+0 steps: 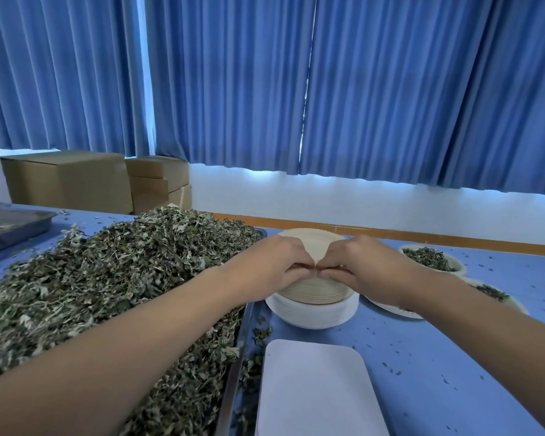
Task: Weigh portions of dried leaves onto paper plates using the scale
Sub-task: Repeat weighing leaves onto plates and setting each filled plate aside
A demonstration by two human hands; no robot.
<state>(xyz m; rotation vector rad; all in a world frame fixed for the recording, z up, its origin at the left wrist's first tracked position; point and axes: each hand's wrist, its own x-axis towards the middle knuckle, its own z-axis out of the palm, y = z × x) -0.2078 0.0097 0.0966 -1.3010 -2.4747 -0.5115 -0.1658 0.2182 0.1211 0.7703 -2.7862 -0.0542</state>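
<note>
- The stack of paper plates (pixel 312 294) stands on the blue surface (pixel 453 357), just right of the leaf tray and beyond the white slab. It is within reach of both, which suits feeding plates one at a time.
- My left hand (pixel 265 262) and right hand (pixel 368 265) meet over the near rim of the stack. The fingers (pixel 302 269) of both are curled, tips pressed close together, pinching the edge of the top plate (pixel 309 243). I judge this is to peel a single plate off its neighbours, since nested plates cling.
- The dried leaves (pixel 107 278) lie heaped on a metal tray (pixel 233 372) on my left, spilling over its rim. The supply is plentiful.
- The white slab (pixel 312 388) nearest me carries nothing. I take it for the pan of the scale, but no display shows, so this is unconfirmed.
- A filled plate (pixel 431 258) and a second filled plate (pixel 491 292) sit to my right, apart from the stack. This looks like the finished side.
- Leaf crumbs are scattered on the surface. A second tray (pixel 10 225) sits far left, with cardboard boxes (pixel 66 180) and blue curtains (pixel 390 89) behind.
</note>
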